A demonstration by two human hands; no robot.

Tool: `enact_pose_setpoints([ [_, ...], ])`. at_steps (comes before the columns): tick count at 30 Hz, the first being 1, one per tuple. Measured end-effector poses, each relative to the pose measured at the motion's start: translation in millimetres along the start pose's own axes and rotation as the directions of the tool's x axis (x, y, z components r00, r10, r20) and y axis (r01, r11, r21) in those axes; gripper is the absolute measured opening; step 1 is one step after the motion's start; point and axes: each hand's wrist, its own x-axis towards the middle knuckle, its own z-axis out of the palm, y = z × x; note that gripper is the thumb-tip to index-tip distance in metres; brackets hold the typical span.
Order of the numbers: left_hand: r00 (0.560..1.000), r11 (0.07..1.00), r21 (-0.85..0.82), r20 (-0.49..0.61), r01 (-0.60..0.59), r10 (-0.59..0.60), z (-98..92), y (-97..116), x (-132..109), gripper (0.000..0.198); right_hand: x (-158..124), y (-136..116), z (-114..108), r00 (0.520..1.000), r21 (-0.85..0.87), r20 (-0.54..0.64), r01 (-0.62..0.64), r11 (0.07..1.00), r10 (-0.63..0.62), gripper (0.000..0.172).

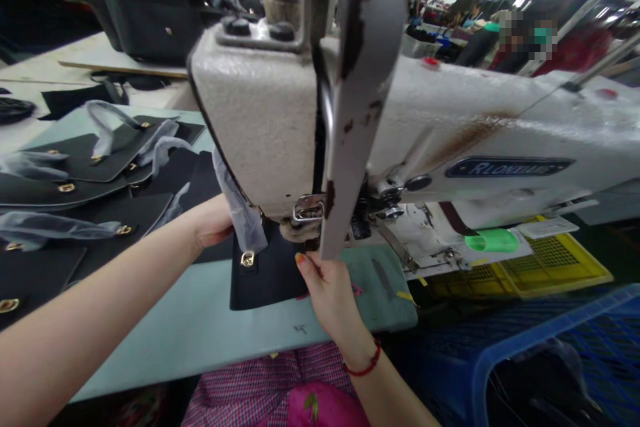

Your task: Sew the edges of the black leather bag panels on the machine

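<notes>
Cream-painted and worn, the sewing machine (400,127) fills most of my view, its head hanging over the pale green counter (200,327) with a grey, chipped guard strap (360,80) running down its front. Under the needle end sits the piece I am working: a black leather panel (265,273) with a small gold clasp (247,259) near its top edge and a strip of clear plastic wrap (240,203) trailing up from it. My left hand (213,221) rests on the panel's far left side, partly hidden behind the machine head, so I cannot tell whether its fingers are pressing flat or pinching the edge. My right hand (327,287) is at the panel's right edge just below the presser foot (305,210), fingers curled against the leather as if steering it; a red bracelet (363,365) circles that wrist. I judge the stitching on this panel to be under way or only just starting, since it lies right at the foot and I can see no finished seam. To the left, a spread of similar black panels (75,173) with gold fittings lies on the counter, some wrapped in plastic; whether they are sewn or waiting I cannot tell. A yellow tray (550,267) and a blue crate (525,353) stand to the right.
</notes>
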Motion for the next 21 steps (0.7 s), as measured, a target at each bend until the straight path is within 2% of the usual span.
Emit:
enact_pose_setpoints([
  [3, 0.994, 0.991, 0.133, 0.112, -0.004, -0.011, -22.0, -12.8, 7.5, 0.029, -11.7, -0.2, -0.5, 0.986, 0.169, 0.136, -0.122, 0.978, 0.1, 0.033],
  [5, 0.991, 0.993, 0.112, 0.121, 0.046, -0.059, -43.9, -27.8, 5.9, 0.031, -18.0, -0.3, -0.6, 0.974, 0.257, 0.194, -0.164, 0.952, 0.116, 0.031],
  [8, 0.99, 0.986, -0.083, 0.01, 0.144, -0.144, -72.1, -58.4, -18.7, 0.033, -22.5, 1.0, -0.6, 0.964, 0.364, 0.249, -0.184, 0.913, 0.095, 0.033],
  [9, 0.989, 0.974, -0.178, -0.019, 0.14, -0.145, -77.1, -70.0, -32.5, 0.038, -22.8, 1.9, -0.6, 0.962, 0.398, 0.258, -0.193, 0.897, 0.092, 0.033],
  [10, 0.994, 0.962, -0.264, -0.073, 0.065, -0.087, -79.1, -81.7, -47.8, 0.041, -22.8, 2.8, -0.5, 0.961, 0.429, 0.261, -0.203, 0.88, 0.094, 0.033],
  [11, 0.995, 0.939, -0.342, -0.094, -0.016, -0.018, -78.2, -93.3, -63.0, 0.044, -22.5, 3.7, -0.4, 0.96, 0.455, 0.262, -0.213, 0.865, 0.098, 0.033],
  [12, 0.998, 0.916, -0.399, -0.048, -0.051, 0.035, -74.5, -104.3, -76.9, 0.054, -22.2, 4.5, -0.4, 0.96, 0.475, 0.26, -0.22, 0.852, 0.103, 0.033],
  [13, 0.997, 0.902, -0.425, -0.001, -0.074, 0.082, -68.7, -114.3, -88.2, 0.06, -21.8, 4.9, -0.4, 0.959, 0.489, 0.266, -0.226, 0.843, 0.103, 0.034],
  [15, 0.99, 0.901, -0.423, 0.063, -0.091, 0.129, -53.4, -129.9, -99.7, 0.062, -21.5, 4.7, -0.6, 0.954, 0.496, 0.288, -0.227, 0.838, 0.088, 0.037],
  [18, 0.994, 0.928, -0.369, 0.072, -0.056, 0.088, -31.7, -140.8, -92.3, 0.046, -22.2, 2.5, -1.0, 0.953, 0.479, 0.294, -0.21, 0.852, 0.071, 0.043],
  [21, 1.0, 0.952, -0.305, 0.026, -0.001, 0.009, -20.3, -140.9, -77.5, 0.039, -25.5, 2.0, -2.5, 0.96, 0.426, 0.273, -0.182, 0.886, 0.066, 0.043],
])
